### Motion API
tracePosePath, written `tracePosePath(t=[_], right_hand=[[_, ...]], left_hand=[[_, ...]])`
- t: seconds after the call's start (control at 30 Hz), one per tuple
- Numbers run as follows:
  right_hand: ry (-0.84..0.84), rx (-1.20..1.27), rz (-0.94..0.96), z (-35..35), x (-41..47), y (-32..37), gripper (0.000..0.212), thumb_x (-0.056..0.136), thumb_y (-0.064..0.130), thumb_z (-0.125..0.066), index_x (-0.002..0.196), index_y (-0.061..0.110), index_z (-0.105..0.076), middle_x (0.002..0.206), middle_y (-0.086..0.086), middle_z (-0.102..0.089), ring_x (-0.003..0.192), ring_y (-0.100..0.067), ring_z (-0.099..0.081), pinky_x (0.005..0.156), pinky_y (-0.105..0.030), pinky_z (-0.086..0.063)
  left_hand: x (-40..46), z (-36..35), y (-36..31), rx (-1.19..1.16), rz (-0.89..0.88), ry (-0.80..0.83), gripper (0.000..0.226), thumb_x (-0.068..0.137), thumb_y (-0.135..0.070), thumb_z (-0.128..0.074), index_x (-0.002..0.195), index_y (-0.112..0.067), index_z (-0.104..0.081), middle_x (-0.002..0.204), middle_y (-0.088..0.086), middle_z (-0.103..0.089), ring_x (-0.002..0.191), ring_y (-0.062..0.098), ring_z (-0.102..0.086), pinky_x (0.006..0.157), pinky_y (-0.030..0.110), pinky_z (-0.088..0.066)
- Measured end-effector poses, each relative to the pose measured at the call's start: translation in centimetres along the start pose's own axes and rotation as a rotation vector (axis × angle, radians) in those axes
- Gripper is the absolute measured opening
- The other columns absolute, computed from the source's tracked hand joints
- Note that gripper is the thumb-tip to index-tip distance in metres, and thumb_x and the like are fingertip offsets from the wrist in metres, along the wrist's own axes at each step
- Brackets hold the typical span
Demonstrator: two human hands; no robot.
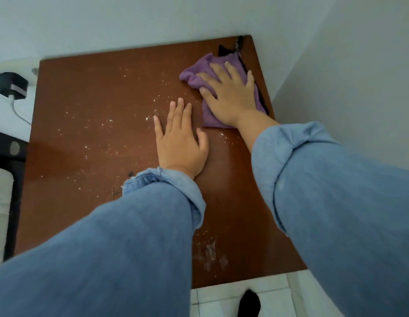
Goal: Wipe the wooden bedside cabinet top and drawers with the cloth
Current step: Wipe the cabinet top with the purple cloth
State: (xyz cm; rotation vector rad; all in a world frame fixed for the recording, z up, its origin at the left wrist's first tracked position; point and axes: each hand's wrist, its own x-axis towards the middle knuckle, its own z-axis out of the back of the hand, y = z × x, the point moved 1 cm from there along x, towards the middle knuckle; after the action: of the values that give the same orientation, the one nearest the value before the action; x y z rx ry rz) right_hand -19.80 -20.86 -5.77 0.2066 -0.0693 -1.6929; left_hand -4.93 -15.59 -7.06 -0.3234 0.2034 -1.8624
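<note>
Centrally, the brown wooden cabinet top (89,138) fills most of the frame, speckled with pale crumbs and set into a corner of white walls. Blue sleeves (336,202) enter from the lower edge. Right hand (231,92), upper right of centre, lies flat with fingers spread, pressing the purple cloth (196,76) onto the top near its far right corner. Left hand (180,140), at centre, rests open, palm down, on bare wood just beside the cloth. Black charger (12,85) with white cable, upper left.
</note>
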Motion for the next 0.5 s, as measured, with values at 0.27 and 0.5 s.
tracePosePath(t=[0.27, 0.5], right_hand=[[-0.059, 0.004, -0.112, -1.0, -9.1, -0.2, 0.049, 0.097, 0.053, -0.024, 0.144, 0.044, -0.025, 0.158, 0.008, -0.016, 0.147, -0.02, -0.007, 0.114, -0.057, -0.005], [-0.112, 0.006, -0.227, -2.2, -16.5, 0.9, 0.049, 0.096, 0.053, -0.027, 0.143, 0.042, -0.03, 0.158, 0.007, -0.019, 0.147, -0.021, -0.009, 0.114, -0.057, -0.006]], left_hand=[[0.3, 0.1, 0.2, -0.019, -0.005, 0.035, 0.062, 0.088, -0.032, -0.033, 0.148, -0.016, -0.028, 0.158, 0.001, -0.02, 0.146, 0.014, -0.01, 0.119, 0.047, 0.001], [0.2, 0.3, -0.1, -0.021, 0.004, 0.059, 0.064, 0.088, -0.036, -0.031, 0.148, -0.015, -0.026, 0.159, 0.002, -0.017, 0.147, 0.016, -0.007, 0.118, 0.048, 0.002]])
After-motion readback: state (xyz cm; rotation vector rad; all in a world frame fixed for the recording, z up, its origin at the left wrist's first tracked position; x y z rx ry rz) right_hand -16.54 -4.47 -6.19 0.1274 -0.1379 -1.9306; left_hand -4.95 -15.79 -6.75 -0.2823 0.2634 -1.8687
